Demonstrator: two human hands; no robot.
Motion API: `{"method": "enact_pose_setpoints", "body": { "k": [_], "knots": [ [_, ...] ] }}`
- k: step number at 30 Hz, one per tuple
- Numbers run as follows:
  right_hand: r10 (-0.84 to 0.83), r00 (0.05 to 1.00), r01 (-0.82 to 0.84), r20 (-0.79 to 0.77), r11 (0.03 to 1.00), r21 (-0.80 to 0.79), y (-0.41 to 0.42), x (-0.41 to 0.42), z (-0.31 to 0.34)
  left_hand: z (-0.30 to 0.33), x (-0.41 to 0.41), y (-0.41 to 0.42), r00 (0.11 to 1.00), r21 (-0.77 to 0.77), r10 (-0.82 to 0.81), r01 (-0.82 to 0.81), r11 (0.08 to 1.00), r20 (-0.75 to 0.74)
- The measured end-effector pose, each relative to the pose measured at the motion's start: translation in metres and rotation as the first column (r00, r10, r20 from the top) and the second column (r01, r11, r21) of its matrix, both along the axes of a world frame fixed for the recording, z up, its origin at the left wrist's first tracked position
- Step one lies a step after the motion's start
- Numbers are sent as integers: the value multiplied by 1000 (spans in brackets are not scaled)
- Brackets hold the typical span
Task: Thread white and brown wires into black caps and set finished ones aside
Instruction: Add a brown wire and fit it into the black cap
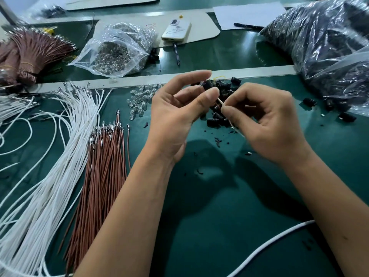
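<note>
nearest me: a loose white cord (265, 248) curling across the green mat (209, 206), well clear of the work.

my left hand (175, 116): thumb and forefinger closed on one black cap (208, 84), held up above the mat. small and light, i judge, hard plastic, easy to fumble; best pinched by its sides so the opening stays free.

my right hand (265, 120): fingertips pinched on a thin wire (220, 101) just below the cap, aimed into it. brown and white both seem to run through the pinch; i cannot tell how many. thin and whippy, i judge; hold close to the tip or it will buckle.

left of my arms: brown wires (103, 168) laid straight, white wires (52, 166) fanned beside them, metal-tipped ends away from me.

behind my hands: loose black caps (217, 116) in a heap, partly hidden by my fingers; clear small bulbs (139, 100) just beside. these crowd the spot under the threading.

far: clear bag of bulbs (115, 50), bound brown wire bundles (30, 54), a phone (176, 30), a pen (175, 53), a large bag of black parts (323, 43) at right.
</note>
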State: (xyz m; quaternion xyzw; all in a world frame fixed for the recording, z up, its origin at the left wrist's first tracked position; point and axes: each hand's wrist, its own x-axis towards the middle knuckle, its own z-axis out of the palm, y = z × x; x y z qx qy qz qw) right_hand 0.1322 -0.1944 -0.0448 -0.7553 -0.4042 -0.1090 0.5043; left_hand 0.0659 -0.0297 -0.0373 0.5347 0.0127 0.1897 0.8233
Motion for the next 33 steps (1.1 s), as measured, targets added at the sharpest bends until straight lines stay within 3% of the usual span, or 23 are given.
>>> {"method": "enact_pose_setpoints", "body": {
  "k": [4, 8, 12, 17, 23, 33],
  "knots": [
    [16, 999, -17, -39, 999, -29, 1, -4, 2, 1, 0, 4, 983, -125, -94, 75, 989, -155],
    [-16, 1000, 14, -16, 997, -82, 1, -5, 4, 0, 0, 8, 967, -205, -150, 107, 973, -204],
    [-78, 993, 90, 89, 986, -140, 1, 0, 2, -2, -1, 8, 968, -134, -100, 70, 988, -229],
    [-53, 979, 94, 195, 973, -209, -1, 5, 0, -10, 0, 3, 961, 85, -7, 32, 996, -277],
    [-51, 971, 106, 235, 969, -225, -1, 7, 2, -12, 2, -1, 965, 133, -1, 37, 990, -263],
    [-71, 984, 83, 161, 994, -72, 0, 1, 7, -4, 2, -5, 968, -202, -150, 109, 973, -200]
  ]
}}
